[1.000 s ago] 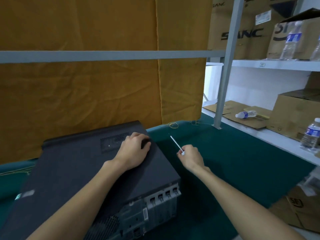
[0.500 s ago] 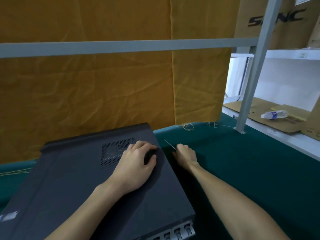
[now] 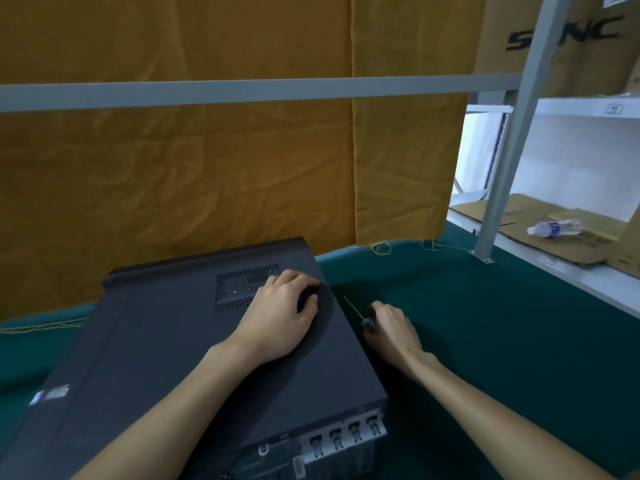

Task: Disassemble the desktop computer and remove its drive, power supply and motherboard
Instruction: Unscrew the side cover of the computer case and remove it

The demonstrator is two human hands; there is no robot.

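Note:
A dark grey desktop computer case [image 3: 166, 358] lies on its side on the green cloth, its rear slot panel [image 3: 343, 441] facing me. My left hand [image 3: 280, 313] rests on the side panel beside the vent grille [image 3: 242, 289], fingers curled over a dark recess near the panel's right edge. My right hand [image 3: 391, 327] grips a thin screwdriver [image 3: 358, 315] low beside the case's right side, its shaft pointing away and to the left. The case interior is hidden.
A yellow cloth [image 3: 207, 174] hangs behind the case, with a grey bar [image 3: 242, 91] across it. A metal shelf post [image 3: 509, 140] stands at right. The shelf holds cardboard boxes [image 3: 554, 39] and a lying water bottle [image 3: 554, 228]. Green table cloth [image 3: 502, 341] spreads right of the case.
My right hand has come down with the screwdriver from above the cloth to beside the case's right side. The camera view has shifted closer and left. My left hand stays on the panel.

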